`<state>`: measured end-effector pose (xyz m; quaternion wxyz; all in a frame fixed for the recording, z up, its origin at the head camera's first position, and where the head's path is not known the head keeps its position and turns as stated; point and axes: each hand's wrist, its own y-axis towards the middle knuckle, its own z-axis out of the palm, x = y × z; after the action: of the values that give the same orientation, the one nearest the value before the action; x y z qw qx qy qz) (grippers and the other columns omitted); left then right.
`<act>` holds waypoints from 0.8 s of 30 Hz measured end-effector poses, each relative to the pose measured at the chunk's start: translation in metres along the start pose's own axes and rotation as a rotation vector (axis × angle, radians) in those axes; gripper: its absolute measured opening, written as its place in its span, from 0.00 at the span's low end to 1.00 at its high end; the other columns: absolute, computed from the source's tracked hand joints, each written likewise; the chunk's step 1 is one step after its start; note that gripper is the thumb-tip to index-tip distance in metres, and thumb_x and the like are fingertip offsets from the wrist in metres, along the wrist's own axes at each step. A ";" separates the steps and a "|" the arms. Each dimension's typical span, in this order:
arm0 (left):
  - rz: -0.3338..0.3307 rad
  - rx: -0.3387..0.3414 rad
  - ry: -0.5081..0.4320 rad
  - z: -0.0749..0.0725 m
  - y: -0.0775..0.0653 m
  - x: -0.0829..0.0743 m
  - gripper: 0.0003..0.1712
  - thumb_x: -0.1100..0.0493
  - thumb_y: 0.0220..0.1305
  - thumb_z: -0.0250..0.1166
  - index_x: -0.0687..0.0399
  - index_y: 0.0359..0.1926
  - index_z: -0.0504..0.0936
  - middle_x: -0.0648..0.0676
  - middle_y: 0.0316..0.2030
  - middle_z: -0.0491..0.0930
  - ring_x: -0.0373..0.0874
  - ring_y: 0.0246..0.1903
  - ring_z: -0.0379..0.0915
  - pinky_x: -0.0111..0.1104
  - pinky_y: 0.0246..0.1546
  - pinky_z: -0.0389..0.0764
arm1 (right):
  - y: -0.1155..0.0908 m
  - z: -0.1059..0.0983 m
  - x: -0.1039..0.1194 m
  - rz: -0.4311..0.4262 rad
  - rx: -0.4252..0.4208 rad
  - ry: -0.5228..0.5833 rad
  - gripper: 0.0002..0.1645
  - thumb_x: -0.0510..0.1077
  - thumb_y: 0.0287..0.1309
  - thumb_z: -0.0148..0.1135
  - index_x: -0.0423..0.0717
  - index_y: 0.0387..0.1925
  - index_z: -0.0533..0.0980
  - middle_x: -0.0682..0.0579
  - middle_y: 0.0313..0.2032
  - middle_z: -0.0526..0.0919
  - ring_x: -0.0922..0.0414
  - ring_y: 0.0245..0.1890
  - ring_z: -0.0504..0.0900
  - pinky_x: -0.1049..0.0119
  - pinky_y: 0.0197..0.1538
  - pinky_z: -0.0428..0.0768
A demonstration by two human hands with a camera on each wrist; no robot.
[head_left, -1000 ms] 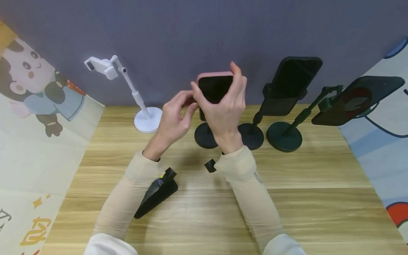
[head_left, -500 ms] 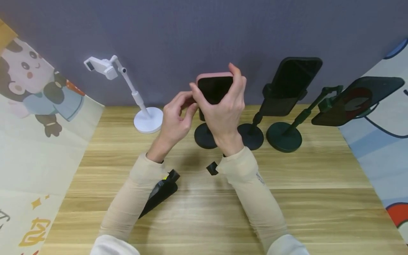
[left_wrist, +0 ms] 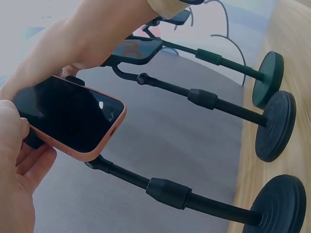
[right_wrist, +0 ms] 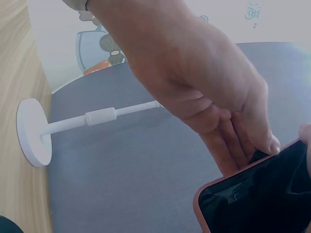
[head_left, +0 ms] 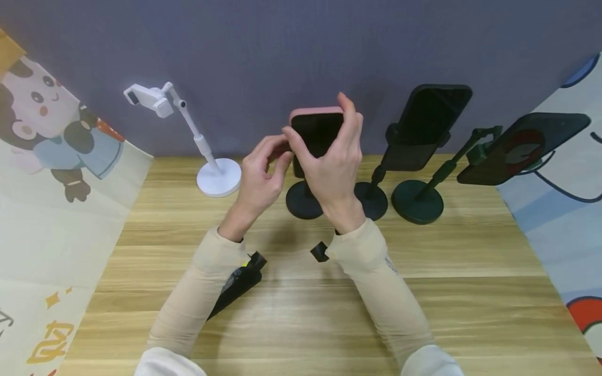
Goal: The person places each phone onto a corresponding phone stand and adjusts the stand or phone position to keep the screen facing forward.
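Note:
A smartphone (head_left: 317, 131) in a pink case, screen dark, sits at the head of a black phone stand whose round base (head_left: 301, 201) rests on the table. My right hand (head_left: 335, 164) spans the phone and grips it by its side edges between thumb and fingers. At the phone's left edge, my left hand (head_left: 262, 175) pinches the stand's black clamp (left_wrist: 34, 140), thumb against fingers. In the left wrist view the phone (left_wrist: 73, 114) lies tilted with clamp pieces at both long edges. The phone's back is hidden in every view.
A white phone stand (head_left: 218, 178) with a bare clamp stands left. To the right, a black stand bears a dark phone (head_left: 428, 128), and a green stand (head_left: 417, 202) bears another phone (head_left: 519, 149). A flat black object (head_left: 237, 290) lies partly under the left sleeve. A grey panel (head_left: 263, 47) stands behind.
Both hands keep their hold on the phone and clamp. The right thumb has slid slightly down, and the right wrist and sleeve have shifted a little right and down.

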<state>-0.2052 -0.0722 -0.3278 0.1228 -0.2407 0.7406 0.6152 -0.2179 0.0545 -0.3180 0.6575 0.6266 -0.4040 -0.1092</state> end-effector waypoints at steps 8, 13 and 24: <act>-0.007 0.000 -0.044 0.000 -0.001 0.001 0.14 0.79 0.56 0.58 0.83 0.45 0.74 0.72 0.39 0.77 0.55 0.40 0.77 0.38 0.44 0.80 | -0.001 -0.009 -0.007 -0.011 0.065 0.161 0.38 0.47 0.57 0.62 0.32 0.63 0.61 0.39 0.44 0.71 0.57 0.42 0.73 0.65 0.38 0.81; 0.014 0.014 -0.064 -0.001 -0.002 0.002 0.18 0.80 0.53 0.60 0.84 0.47 0.73 0.73 0.40 0.76 0.55 0.40 0.77 0.38 0.43 0.81 | -0.003 -0.014 -0.013 0.015 0.096 0.214 0.34 0.45 0.59 0.60 0.33 0.63 0.63 0.39 0.44 0.72 0.57 0.40 0.73 0.64 0.37 0.80; -0.042 0.012 -0.135 -0.001 -0.004 0.005 0.20 0.80 0.53 0.59 0.84 0.49 0.72 0.73 0.42 0.75 0.56 0.41 0.76 0.41 0.45 0.80 | -0.009 -0.037 -0.007 0.160 0.191 0.379 0.20 0.28 0.57 0.55 0.23 0.52 0.69 0.33 0.41 0.73 0.51 0.40 0.74 0.66 0.43 0.77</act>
<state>-0.2076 -0.0746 -0.3336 0.1867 -0.2132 0.7292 0.6229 -0.1947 0.0847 -0.3248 0.6659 0.6612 -0.3303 0.1015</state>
